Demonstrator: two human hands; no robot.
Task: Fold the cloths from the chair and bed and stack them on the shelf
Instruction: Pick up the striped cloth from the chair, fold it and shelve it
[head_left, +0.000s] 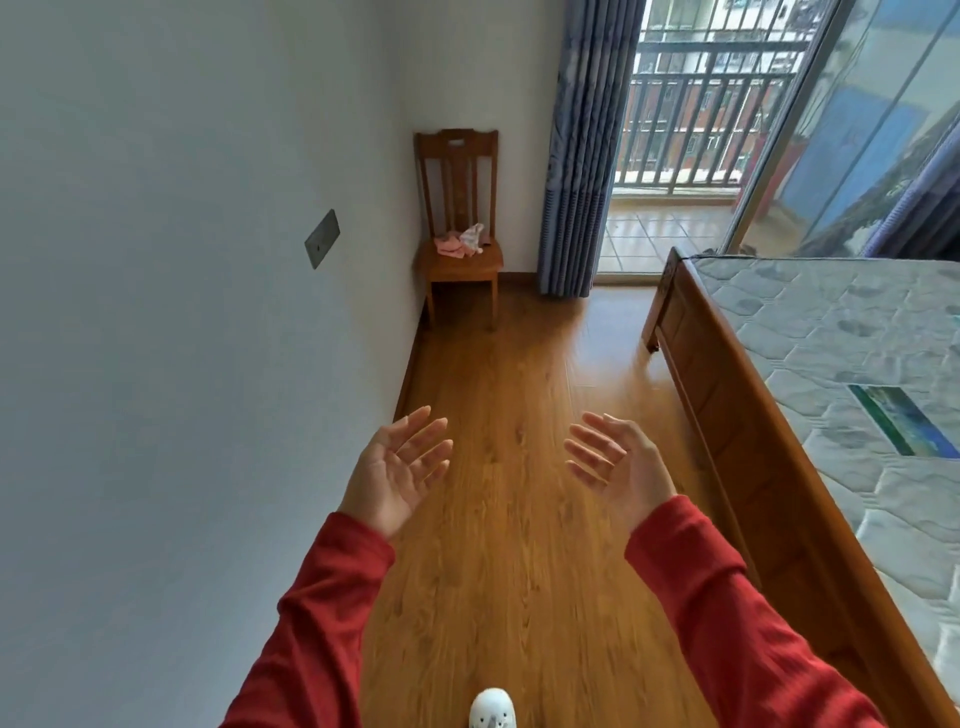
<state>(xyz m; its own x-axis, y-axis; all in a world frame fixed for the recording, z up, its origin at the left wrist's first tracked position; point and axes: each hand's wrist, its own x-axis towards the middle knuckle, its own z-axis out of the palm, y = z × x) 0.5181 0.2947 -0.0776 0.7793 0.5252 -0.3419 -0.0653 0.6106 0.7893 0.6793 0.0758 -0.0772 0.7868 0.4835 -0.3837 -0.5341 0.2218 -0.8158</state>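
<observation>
A wooden chair (457, 260) stands in the far corner against the wall. On its seat lie a crumpled pink cloth (450, 244) and a white patterned cloth (472, 235) beside it. The bed (727, 415), a bare quilted mattress in a wooden frame, runs along the right side; no cloth shows on the part in view. My left hand (400, 467) and my right hand (615, 457) are held out in front of me over the floor, palms facing each other, fingers straight, holding nothing. Both are far from the chair. No shelf is in view.
A wooden floor (519, 364) strip runs between the left wall and the bed frame toward the chair. A blue curtain (582, 156) hangs beside a glass balcony door at the back. A grey wall plate (322, 239) sits on the left wall. A white shoe tip (492, 709) shows below.
</observation>
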